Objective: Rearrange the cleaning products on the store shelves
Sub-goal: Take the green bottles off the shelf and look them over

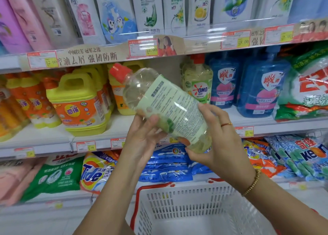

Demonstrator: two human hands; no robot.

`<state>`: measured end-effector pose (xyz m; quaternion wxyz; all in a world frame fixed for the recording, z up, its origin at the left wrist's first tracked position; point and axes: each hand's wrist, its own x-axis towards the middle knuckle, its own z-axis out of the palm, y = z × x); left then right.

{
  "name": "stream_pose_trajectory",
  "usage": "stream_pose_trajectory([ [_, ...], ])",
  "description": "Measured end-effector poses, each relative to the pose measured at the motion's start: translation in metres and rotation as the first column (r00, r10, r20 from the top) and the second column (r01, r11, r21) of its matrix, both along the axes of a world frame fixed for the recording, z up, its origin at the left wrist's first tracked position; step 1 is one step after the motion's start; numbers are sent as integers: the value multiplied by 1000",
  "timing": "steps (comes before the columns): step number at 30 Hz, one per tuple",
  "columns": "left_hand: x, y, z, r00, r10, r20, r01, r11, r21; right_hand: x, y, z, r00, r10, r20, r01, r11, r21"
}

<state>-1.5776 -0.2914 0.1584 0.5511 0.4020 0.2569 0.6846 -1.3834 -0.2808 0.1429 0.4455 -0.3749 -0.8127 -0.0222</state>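
A clear bottle of pale yellow liquid (165, 100) with a red cap and a light green back label is tilted, cap pointing up-left, in front of the middle shelf. My left hand (142, 139) grips its lower side from the left, thumb on the label edge. My right hand (216, 139) holds the bottle's base, fingers curled round it. A matching OMO bottle (197, 82) stands upright on the middle shelf (124, 124) just behind.
Yellow and orange detergent jugs (79, 101) fill the shelf's left; blue bottles (260, 91) and a green bag stand right. Refill pouches (115, 13) line the top shelf. Powder bags (95, 171) lie below. A white basket with red rim (186, 199) sits under my arms.
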Motion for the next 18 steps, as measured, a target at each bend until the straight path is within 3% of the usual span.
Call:
stream_pose_trajectory([
  [2,-5,1,1,995,-91,-45,92,995,32,3,-3,3,983,99,-153,-133,965,-226],
  [3,-8,2,0,991,-127,-51,129,991,41,3,-4,3,946,159,-283,-256,902,-347],
  [6,-10,3,-3,985,-169,-17,169,986,6,7,-3,1,768,215,-603,-585,618,-525],
  [9,-12,4,-7,992,-126,26,128,988,-85,10,-3,-2,715,170,-678,-676,417,-607],
  [12,-15,6,-10,997,-70,-29,65,983,-170,10,-3,-7,642,116,-758,-763,189,-618],
  [18,-22,6,-14,990,-95,-105,74,980,-185,12,-11,-2,574,46,-817,-818,-4,-575],
])
